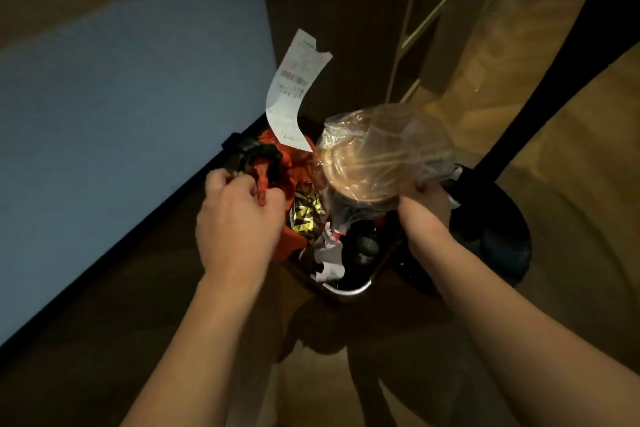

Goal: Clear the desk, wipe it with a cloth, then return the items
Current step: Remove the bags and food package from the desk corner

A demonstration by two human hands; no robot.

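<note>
A waste bin (349,289) full of rubbish stands on the floor below me. My left hand (239,218) grips the twisted handle of an orange plastic bag (294,166) at the bin's left side. A long white receipt (294,90) sticks up from that bag. My right hand (424,206) holds a clear plastic bag (384,149) with a round takeaway bowl and chopsticks inside, tilted over the bin's top. A black and yellow wrapper (306,213) and crumpled paper (329,253) lie in the bin.
A blue-grey wall (121,132) runs along the left with a dark skirting line. A dark wooden cabinet (339,28) rises behind the bin. A black stand with a round base (498,229) sits right of the bin on the wooden floor (571,149).
</note>
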